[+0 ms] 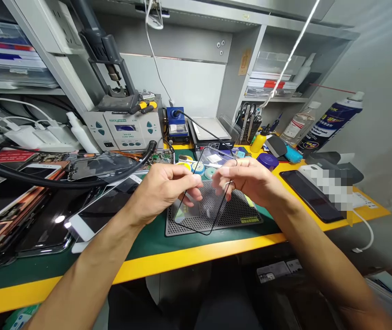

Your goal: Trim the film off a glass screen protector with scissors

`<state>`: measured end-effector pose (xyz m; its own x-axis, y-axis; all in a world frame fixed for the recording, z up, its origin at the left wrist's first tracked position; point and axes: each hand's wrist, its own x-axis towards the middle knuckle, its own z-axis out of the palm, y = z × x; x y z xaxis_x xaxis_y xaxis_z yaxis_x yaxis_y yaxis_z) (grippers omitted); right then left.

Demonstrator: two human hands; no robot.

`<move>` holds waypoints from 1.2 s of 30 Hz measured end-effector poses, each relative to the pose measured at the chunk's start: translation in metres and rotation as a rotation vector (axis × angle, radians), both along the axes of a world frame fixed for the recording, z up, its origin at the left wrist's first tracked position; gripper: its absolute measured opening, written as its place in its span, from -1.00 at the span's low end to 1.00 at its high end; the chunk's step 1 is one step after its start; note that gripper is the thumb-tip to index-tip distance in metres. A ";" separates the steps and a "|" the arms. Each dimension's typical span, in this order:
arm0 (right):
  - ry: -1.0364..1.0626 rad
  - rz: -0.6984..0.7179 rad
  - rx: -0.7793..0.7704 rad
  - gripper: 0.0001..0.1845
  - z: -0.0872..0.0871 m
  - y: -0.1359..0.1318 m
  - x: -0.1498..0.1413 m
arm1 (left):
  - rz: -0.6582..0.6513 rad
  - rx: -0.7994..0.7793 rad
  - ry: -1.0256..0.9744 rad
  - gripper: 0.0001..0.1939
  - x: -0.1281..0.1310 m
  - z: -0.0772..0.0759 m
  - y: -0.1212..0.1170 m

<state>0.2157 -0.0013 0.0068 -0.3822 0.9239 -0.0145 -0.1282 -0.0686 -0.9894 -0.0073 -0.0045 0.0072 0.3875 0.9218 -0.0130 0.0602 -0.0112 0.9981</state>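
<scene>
A clear glass panel with a thin black border (207, 211), phone-screen in shape, is held up tilted above a grey perforated mat (247, 214). My left hand (171, 185) pinches its left edge between thumb and fingers. On the opposite edge, the fingers of my right hand (246, 179) are curled around the border, slightly blurred. Through the panel the mat's holes show. Just behind my hands stand small round tubs, one of them blue and white (198, 168).
Stacked phones and screens (53, 220) crowd the left side, crossed by a thick black hose (79, 183). A hot-air station (123, 128) stands behind. To the right lie a dark phone (311, 195), a purple lid (268, 160) and a spray can (331, 121). A yellow edge (182, 255) borders the bench.
</scene>
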 end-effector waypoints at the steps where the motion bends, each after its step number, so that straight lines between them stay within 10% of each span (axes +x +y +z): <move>1: 0.002 -0.011 -0.002 -0.82 0.000 0.000 0.000 | -0.001 -0.017 -0.026 -0.76 -0.001 0.000 0.000; 12: 0.053 -0.101 0.104 -0.79 -0.001 -0.001 0.001 | 0.306 0.176 -0.270 -0.87 -0.009 0.015 -0.007; 36: -0.277 -0.322 0.565 -0.86 -0.001 -0.023 0.005 | 0.175 0.127 -0.166 -0.80 -0.004 0.017 -0.024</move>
